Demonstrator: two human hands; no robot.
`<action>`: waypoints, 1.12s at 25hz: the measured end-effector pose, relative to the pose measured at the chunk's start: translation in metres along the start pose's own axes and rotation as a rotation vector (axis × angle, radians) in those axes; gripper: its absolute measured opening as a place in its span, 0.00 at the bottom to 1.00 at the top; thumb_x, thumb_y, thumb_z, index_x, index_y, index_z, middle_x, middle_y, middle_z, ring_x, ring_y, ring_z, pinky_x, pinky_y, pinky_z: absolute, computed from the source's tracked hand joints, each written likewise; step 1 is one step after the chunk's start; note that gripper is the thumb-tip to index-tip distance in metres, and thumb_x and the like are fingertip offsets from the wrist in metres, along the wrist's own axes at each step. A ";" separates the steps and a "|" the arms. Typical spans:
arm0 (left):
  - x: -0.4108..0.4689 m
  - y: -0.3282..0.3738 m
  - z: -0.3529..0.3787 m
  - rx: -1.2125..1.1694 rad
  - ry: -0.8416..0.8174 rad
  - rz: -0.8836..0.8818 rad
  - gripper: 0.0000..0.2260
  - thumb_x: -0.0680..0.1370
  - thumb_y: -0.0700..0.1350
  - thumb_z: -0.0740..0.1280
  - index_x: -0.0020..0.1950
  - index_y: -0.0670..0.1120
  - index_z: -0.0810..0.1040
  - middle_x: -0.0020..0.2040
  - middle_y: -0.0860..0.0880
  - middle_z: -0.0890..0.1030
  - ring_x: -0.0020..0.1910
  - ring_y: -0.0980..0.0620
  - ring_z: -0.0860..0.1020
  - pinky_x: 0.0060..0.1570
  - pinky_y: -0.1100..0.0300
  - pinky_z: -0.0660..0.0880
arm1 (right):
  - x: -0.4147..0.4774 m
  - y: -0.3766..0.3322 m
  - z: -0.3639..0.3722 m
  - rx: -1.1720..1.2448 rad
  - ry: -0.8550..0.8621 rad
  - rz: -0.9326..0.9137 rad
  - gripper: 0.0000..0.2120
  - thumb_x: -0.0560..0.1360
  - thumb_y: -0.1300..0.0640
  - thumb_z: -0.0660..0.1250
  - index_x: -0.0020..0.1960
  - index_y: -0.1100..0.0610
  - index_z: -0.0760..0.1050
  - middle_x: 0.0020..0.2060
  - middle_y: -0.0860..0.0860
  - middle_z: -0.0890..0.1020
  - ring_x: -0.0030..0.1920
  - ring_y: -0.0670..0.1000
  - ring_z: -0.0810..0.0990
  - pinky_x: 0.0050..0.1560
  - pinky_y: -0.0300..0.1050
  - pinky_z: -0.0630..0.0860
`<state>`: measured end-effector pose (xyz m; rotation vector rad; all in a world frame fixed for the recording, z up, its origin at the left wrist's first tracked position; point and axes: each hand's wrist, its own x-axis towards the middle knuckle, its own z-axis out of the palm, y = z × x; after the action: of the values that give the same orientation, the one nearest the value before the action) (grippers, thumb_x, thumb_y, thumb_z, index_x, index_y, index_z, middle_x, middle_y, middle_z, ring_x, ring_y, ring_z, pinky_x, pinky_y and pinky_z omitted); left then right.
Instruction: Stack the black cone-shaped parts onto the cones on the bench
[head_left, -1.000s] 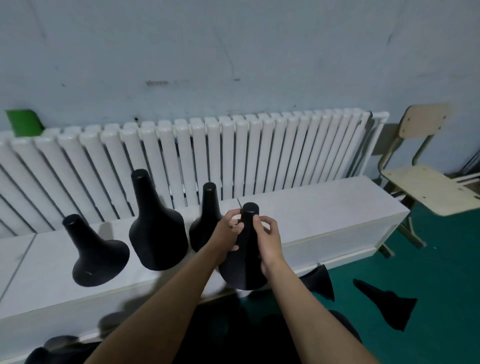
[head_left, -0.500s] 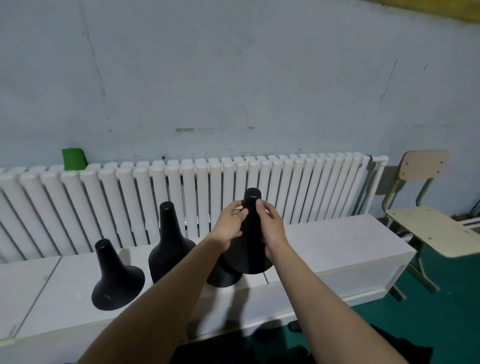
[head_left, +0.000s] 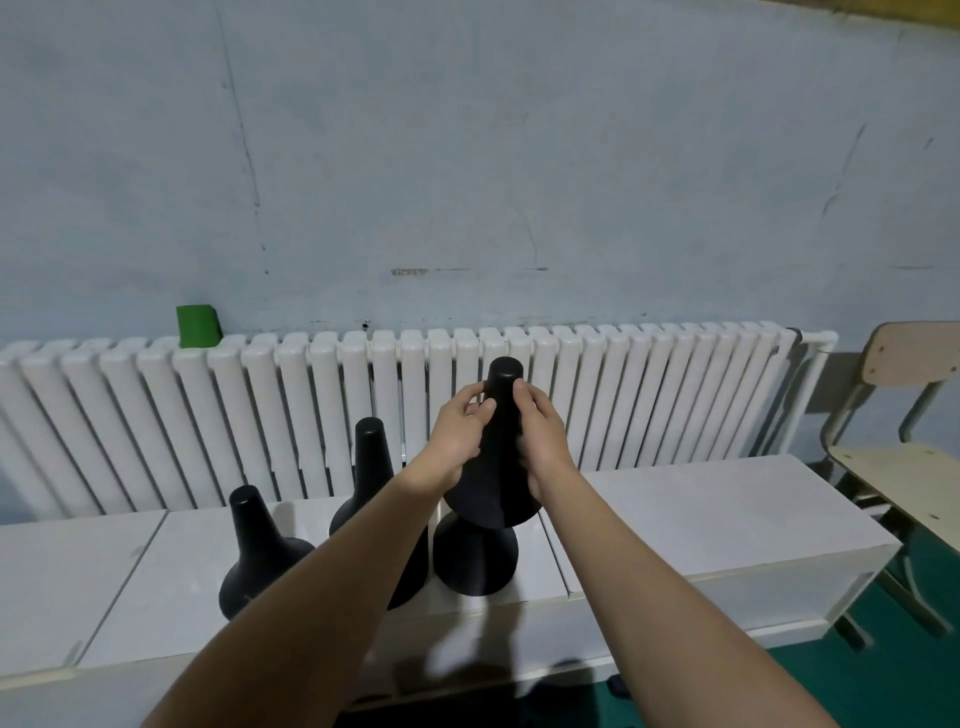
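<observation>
I hold one black cone-shaped part (head_left: 498, 467) upright by its narrow neck, my left hand (head_left: 457, 436) gripping it from the left and my right hand (head_left: 543, 436) from the right. Its flared base hangs just over another black cone (head_left: 475, 561) standing on the white bench (head_left: 701, 519); that cone's neck is hidden by the held part. Two more black cones stand on the bench to the left: a tall one (head_left: 371, 467) partly behind my left forearm, and a short one (head_left: 254, 545) further left.
A white radiator (head_left: 311, 405) runs along the wall right behind the bench, with a green block (head_left: 196, 325) on top of it. A wooden chair (head_left: 904, 441) stands at the right, beside the bench end. The floor below is green.
My view has lifted from the floor to the wall. Both hands raised the held cone from in front of the bench edge to above the rightmost cone on the bench.
</observation>
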<state>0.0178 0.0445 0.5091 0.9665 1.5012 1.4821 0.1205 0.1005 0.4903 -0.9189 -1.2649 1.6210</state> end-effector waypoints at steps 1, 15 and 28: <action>0.004 -0.002 -0.002 0.000 0.008 0.001 0.15 0.83 0.46 0.59 0.71 0.54 0.71 0.56 0.49 0.81 0.58 0.50 0.79 0.57 0.50 0.75 | 0.006 0.003 0.002 -0.008 -0.003 0.005 0.16 0.79 0.38 0.66 0.63 0.43 0.79 0.58 0.51 0.85 0.59 0.54 0.85 0.62 0.56 0.81; 0.064 -0.071 -0.012 -0.097 0.072 -0.122 0.09 0.83 0.50 0.61 0.59 0.55 0.79 0.52 0.49 0.84 0.54 0.48 0.82 0.55 0.51 0.80 | 0.077 0.065 0.009 -0.041 0.033 0.162 0.21 0.75 0.32 0.64 0.61 0.43 0.80 0.58 0.50 0.84 0.59 0.54 0.83 0.64 0.57 0.79; 0.098 -0.161 -0.013 -0.153 0.065 -0.407 0.15 0.82 0.56 0.61 0.63 0.50 0.76 0.60 0.50 0.81 0.59 0.48 0.79 0.58 0.50 0.78 | 0.096 0.145 -0.004 -0.009 0.101 0.382 0.25 0.75 0.35 0.64 0.64 0.50 0.78 0.56 0.54 0.85 0.57 0.57 0.84 0.63 0.61 0.79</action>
<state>-0.0301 0.1256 0.3451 0.4894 1.4989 1.3158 0.0633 0.1744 0.3436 -1.2914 -1.0732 1.8328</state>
